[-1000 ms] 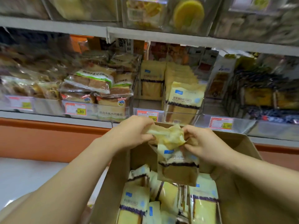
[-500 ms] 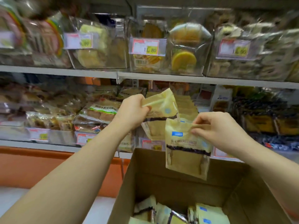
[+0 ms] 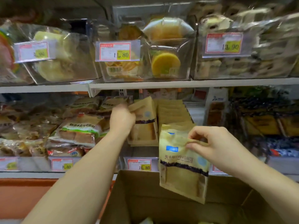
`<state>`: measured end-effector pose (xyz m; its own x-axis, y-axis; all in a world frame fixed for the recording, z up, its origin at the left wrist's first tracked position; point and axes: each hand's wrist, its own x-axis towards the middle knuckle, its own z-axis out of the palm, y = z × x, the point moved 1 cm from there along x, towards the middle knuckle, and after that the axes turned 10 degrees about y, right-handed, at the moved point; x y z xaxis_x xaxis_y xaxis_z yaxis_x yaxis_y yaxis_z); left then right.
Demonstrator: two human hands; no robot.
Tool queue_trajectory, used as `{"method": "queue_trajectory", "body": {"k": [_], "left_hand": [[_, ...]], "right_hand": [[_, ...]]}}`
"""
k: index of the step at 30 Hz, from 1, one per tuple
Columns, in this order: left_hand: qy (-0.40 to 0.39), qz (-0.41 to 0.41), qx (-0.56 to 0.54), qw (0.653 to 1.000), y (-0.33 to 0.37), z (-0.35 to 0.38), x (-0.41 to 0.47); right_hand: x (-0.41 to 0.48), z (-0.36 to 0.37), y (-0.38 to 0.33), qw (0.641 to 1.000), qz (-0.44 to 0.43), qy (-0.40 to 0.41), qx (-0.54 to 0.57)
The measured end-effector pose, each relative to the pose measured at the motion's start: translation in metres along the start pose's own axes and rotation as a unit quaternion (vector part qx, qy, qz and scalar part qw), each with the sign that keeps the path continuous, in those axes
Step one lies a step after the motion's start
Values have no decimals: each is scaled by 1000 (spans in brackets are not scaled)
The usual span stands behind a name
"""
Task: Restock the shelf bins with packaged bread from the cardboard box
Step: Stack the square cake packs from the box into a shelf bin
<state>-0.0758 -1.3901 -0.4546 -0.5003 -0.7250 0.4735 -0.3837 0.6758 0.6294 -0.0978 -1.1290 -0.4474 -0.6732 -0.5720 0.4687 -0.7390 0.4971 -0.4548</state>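
Shelf bins (image 3: pixel 127 153) ahead: left hand (image 3: pixel 122 119) grips bread pack (image 3: pixel 144 113), right hand (image 3: pixel 215 143) pinches second pack (image 3: pixel 179 172).

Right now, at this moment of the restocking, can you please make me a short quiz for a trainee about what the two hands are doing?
1. True or false: the left hand holds a bread pack up at the shelf bin.
2. The second pack, pinched by the right hand, hangs: A) inside the bin; B) over the cardboard box; C) on the upper shelf.
3. Fill in: the price tag on the front of that bin reads ____.
Key: 1 true; 2 B; 3 10.80.
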Motion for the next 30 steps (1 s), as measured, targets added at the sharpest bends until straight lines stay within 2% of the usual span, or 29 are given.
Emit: {"method": "queue_trajectory", "body": {"k": [6,10,13,16,21,23,26,30], "left_hand": [[-20,-50,47,997,12,45,23],[-5,-26,66,997,7,71,42],[-59,17,96,994,1,86,46],[-158,27,55,986,-4,92,38],[-130,51,-29,990,-5,54,24],[-151,58,-111,981,-3,25,10],[-206,16,-255,945,-3,-20,-6],[-285,30,-256,923,-9,-68,-10]], "right_hand": [[17,7,11,999,14,-29,35],[21,13,14,997,16,-59,44],[23,15,15,997,15,-65,48],[23,17,15,996,12,-71,50],[25,19,-1,996,-11,-71,59],[27,21,-13,996,-23,-55,67],[34,22,-32,996,-40,23,74],[53,27,-50,987,-34,125,94]]}}
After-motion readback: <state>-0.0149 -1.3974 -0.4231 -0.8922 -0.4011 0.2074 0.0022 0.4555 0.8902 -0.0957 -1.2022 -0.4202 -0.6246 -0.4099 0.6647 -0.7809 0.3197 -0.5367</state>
